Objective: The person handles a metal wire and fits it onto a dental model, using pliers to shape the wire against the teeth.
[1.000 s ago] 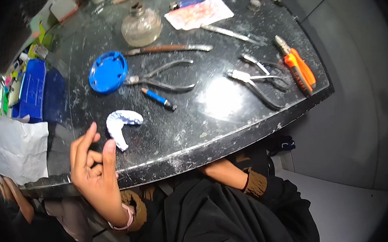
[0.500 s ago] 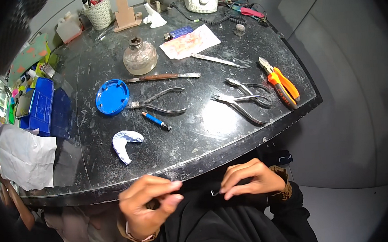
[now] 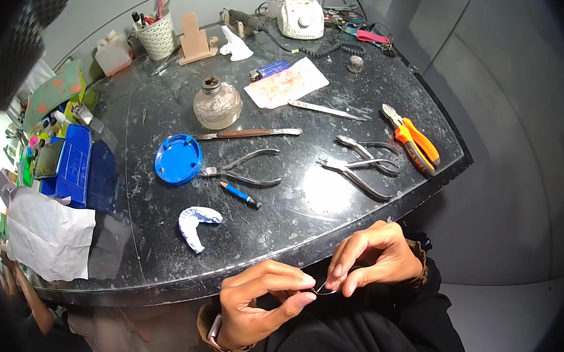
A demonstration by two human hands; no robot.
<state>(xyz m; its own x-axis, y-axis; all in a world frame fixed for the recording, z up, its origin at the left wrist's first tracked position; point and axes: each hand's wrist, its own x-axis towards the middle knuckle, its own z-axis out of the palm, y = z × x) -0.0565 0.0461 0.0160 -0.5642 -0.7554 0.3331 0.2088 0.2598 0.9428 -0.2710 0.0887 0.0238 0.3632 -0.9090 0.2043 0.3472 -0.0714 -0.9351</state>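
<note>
A thin, bent piece of metal wire point(image 3: 327, 293) spans the small gap between my two hands, just off the front edge of the table. My left hand point(image 3: 264, 300) pinches one end with thumb and forefinger. On the other side, the curled fingers of my right hand point(image 3: 378, 258) grip the wire too, partly hiding it. The nearest things on the table are a white-and-violet horseshoe-shaped dental cast point(image 3: 196, 225) and a short blue pencil point(image 3: 239, 193). Beyond lie slim pliers point(image 3: 245, 169), two more metal pliers point(image 3: 360, 170) and orange-handled cutters point(image 3: 414, 142).
A blue round lid point(image 3: 178, 160), a wooden-handled knife point(image 3: 253, 133) and a glass spirit burner point(image 3: 217, 106) stand or lie mid-table. At left are a blue bin point(image 3: 77, 165) and white paper point(image 3: 51, 234). Another person's arm point(image 3: 32, 301) shows at far left.
My left hand has moved right and closed on the wire, which my right hand held alone before. The view has shifted slightly, so the table appears lower and further right.
</note>
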